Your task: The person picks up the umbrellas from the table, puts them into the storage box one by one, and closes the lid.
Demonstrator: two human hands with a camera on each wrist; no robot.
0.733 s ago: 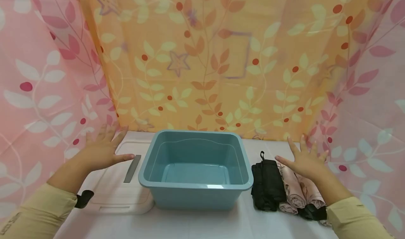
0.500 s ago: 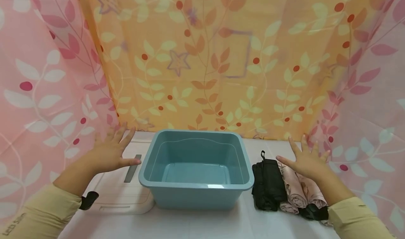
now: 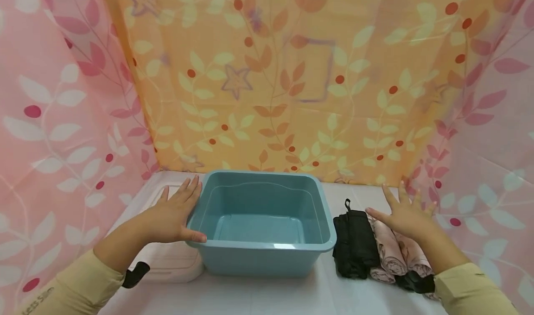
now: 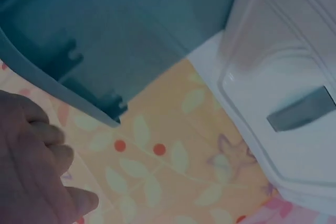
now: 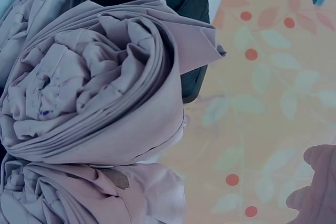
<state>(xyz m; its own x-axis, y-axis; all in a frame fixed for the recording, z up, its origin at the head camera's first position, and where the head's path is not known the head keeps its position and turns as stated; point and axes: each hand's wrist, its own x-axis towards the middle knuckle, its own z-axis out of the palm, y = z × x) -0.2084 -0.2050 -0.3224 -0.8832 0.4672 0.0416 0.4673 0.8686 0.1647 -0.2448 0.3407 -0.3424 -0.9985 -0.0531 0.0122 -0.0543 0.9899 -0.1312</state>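
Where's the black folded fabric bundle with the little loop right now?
In the head view, the black folded fabric bundle lies on the right side of the white table, between the blue rectangular plastic tub and the pale pink rolled cloths.

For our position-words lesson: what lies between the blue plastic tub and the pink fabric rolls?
A folded black fabric bundle lies there, as the head view shows.

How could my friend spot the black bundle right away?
Find the big blue tub on the white table. Just right of it, beside the pink rolls, lies the bundle: unlike them, it is black, with a little loop at its far end.
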